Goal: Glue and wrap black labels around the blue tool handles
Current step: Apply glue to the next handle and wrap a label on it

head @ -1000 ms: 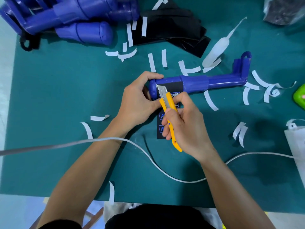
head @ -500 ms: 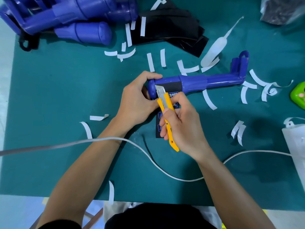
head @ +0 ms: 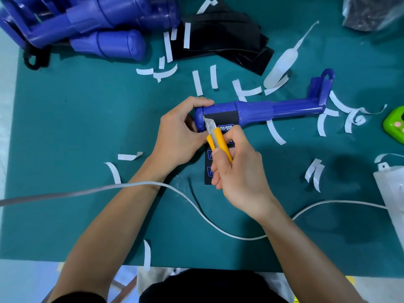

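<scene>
Our left hand [head: 179,136] grips the blue handle [head: 258,111] at its left end, axis left-right; right hand [head: 238,171] clasps yellow knife [head: 219,142], blade on the label [head: 227,117].

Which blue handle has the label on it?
The lone blue handle mid-mat, its end gripped by the left hand, black label partly around it. The piled handles top-left show bare blue.

This looked like a small assembly workbench: a green cutting mat [head: 65,127] covered the table, with blue tool handles [head: 87,22] heaped at its far left corner and black labels [head: 225,38] stacked beside them. White paper strips [head: 197,83] littered the mat, a long-nozzled squeeze bottle [head: 282,64] lay among them, and a yellow utility knife [head: 220,142] was set against one blue handle [head: 262,110].
</scene>
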